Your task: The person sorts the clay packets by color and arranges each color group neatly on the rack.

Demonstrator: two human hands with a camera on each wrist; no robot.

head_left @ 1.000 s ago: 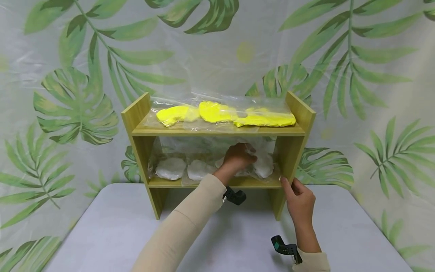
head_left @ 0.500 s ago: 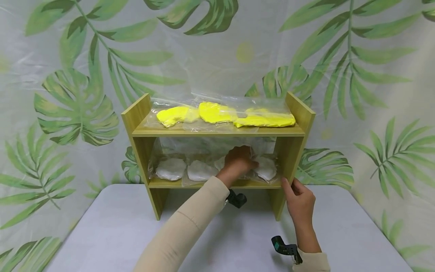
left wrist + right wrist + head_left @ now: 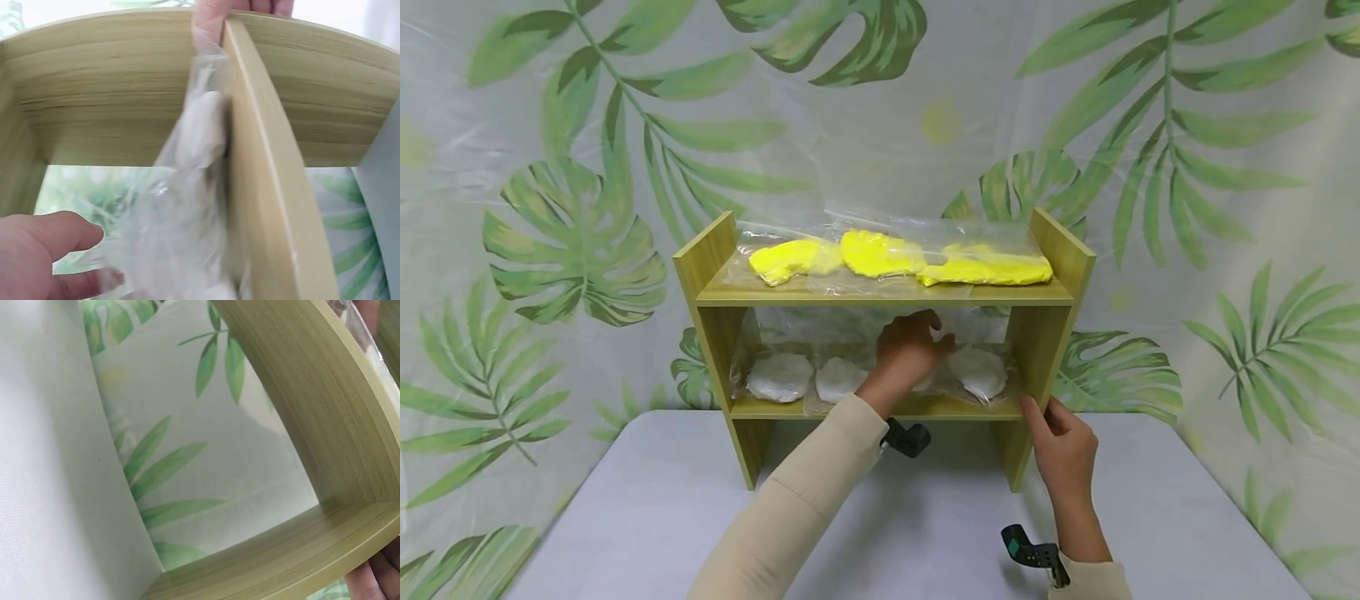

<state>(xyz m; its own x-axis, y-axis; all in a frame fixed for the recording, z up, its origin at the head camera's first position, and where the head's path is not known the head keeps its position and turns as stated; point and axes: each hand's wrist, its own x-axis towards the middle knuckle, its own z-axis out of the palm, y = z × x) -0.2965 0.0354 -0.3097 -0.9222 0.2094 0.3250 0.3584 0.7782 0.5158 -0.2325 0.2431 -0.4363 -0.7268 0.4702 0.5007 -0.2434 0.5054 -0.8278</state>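
Observation:
My left hand (image 3: 908, 354) reaches into the lower tier of the wooden shelf (image 3: 880, 295), beside the rightmost clear bag (image 3: 979, 372), which holds something white. In the left wrist view its thumb and forefinger (image 3: 69, 234) stand apart, nothing between them, just beside the clear plastic (image 3: 175, 231). My right hand (image 3: 1063, 454) grips the front edge of the shelf's right side panel (image 3: 1047, 350), thumb in front and fingers round the outside. That thumb (image 3: 209, 19) lies over the bag's edge at the board. More white bags (image 3: 780, 377) lie to the left, one partly hidden by my left hand.
Clear bags with yellow contents (image 3: 880, 252) lie along the top tier. The shelf stands on a white table (image 3: 647, 500) in front of a leaf-patterned curtain (image 3: 880, 150). Its side panels box in the lower tier left and right.
The left hand has let go of the rightmost white bag and drawn slightly up and left, its fingers parting. The bag now lies flatter on the tier. The right hand stays put.

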